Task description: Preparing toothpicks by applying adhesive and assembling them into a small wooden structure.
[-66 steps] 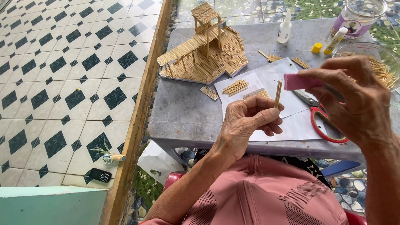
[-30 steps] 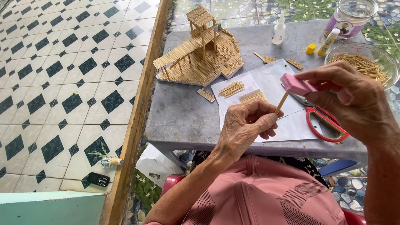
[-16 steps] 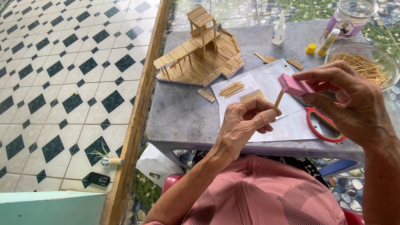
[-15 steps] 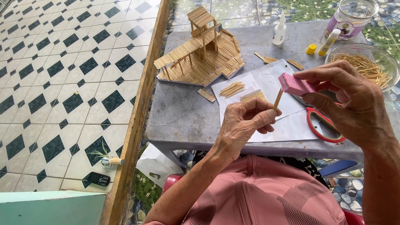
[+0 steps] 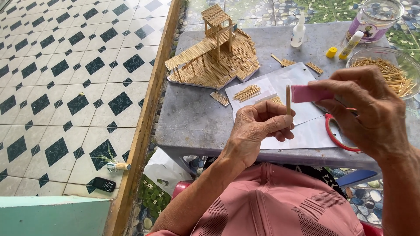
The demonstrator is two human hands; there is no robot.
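On the grey table [image 5: 192,122], taken as the landmark, the largest item is a stick-built model house [image 5: 214,57] standing at the far left portion of the top. Right of the house lie white paper sheets [image 5: 280,87] carrying small bundles of sticks [image 5: 247,92]. At the table's far right edge: glass bowl of loose sticks [image 5: 387,72]; behind it a glass jar [image 5: 376,19]; a white glue bottle [image 5: 298,31] at the far middle edge; a yellow cap [image 5: 331,52] beside a glue stick [image 5: 351,44]. Red-handled scissors [image 5: 337,137] rest on the paper near the table's front edge, partly hidden by the right hand.

Left hand [image 5: 256,131], above the front edge, pinches a small bundle of sticks [image 5: 288,99] upright between thumb and fingers. Right hand [image 5: 369,113], above the front right, grips a pink block [image 5: 308,93]; its end touches the bundle's top.
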